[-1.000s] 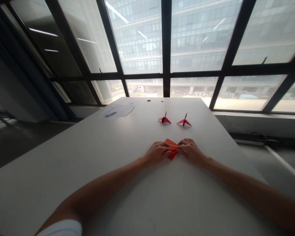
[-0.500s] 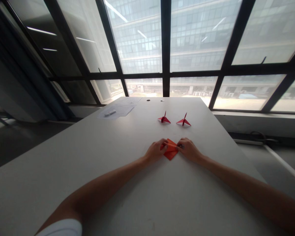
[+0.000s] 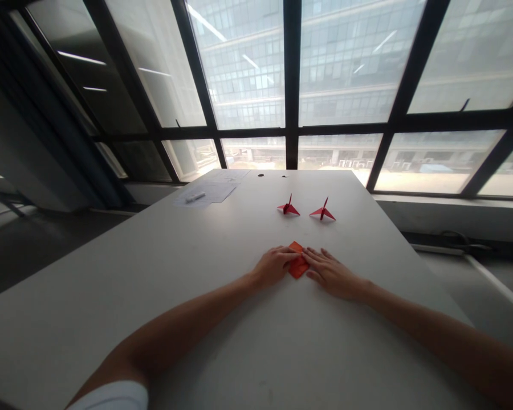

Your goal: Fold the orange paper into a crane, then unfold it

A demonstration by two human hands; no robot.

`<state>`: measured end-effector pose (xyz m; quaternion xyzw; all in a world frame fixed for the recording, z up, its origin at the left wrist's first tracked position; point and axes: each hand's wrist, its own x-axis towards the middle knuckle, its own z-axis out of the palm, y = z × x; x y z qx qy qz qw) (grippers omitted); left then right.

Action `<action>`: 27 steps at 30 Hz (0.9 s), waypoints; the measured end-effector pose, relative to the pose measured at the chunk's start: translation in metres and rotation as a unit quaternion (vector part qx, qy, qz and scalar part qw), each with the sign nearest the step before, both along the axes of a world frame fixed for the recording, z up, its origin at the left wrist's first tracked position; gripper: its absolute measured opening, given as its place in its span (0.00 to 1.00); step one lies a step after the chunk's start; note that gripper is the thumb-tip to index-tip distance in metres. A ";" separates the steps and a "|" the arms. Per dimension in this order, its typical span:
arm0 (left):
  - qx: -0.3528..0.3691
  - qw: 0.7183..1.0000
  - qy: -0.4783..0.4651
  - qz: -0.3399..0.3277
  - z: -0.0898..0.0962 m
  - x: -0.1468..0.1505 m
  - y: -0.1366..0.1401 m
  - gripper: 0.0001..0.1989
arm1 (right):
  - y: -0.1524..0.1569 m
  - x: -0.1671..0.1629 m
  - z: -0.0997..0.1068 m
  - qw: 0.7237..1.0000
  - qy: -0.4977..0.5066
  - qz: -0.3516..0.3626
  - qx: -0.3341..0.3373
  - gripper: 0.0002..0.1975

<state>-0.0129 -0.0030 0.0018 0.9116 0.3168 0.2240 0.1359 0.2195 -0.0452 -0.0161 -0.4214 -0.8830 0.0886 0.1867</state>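
Note:
A small diamond of folded orange paper (image 3: pixel 298 269) lies flat on the white table (image 3: pixel 239 330). My left hand (image 3: pixel 272 266) grips its left corner, the thumb on top and the other fingers partly hidden behind. From the right, my right hand (image 3: pixel 331 274) lies flat with its fingers stretched out, their tips pressing on the paper's right side. Beyond the hands stand two red paper cranes, the left crane (image 3: pixel 288 208) and the right crane (image 3: pixel 323 211), wings spread and a point sticking up.
Printed sheets (image 3: pixel 222 191) lie at the far left of the table with a white, tube-like object (image 3: pixel 195 197) on them. A round dark hole (image 3: pixel 260 175) shows near the far edge. Tall dark-framed windows (image 3: pixel 291 85) rise behind the table.
My right hand has gone from pinching the paper's right corner to lying flat with fingers stretched. The raised flap is now pressed down and the paper looks narrower. The view has shifted slightly.

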 end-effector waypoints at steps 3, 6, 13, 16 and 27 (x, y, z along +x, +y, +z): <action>0.043 0.999 0.005 0.004 -0.001 -0.001 0.000 0.18 | -0.003 0.000 -0.002 0.999 -0.031 0.015 -0.025 0.31; 0.062 0.998 0.023 -0.003 0.000 -0.001 -0.001 0.18 | 0.000 -0.001 -0.004 1.000 -0.021 -0.014 -0.012 0.31; 0.047 0.998 0.029 -0.022 0.001 -0.002 0.002 0.17 | 0.013 0.005 -0.004 0.978 0.095 -0.176 0.066 0.21; 0.042 0.999 0.021 -0.004 0.000 -0.002 0.003 0.18 | 0.016 0.007 -0.003 0.978 0.129 -0.145 0.070 0.15; 0.014 0.999 -0.024 0.034 -0.003 -0.001 0.006 0.09 | 0.014 0.002 0.000 0.986 0.120 -0.112 0.027 0.07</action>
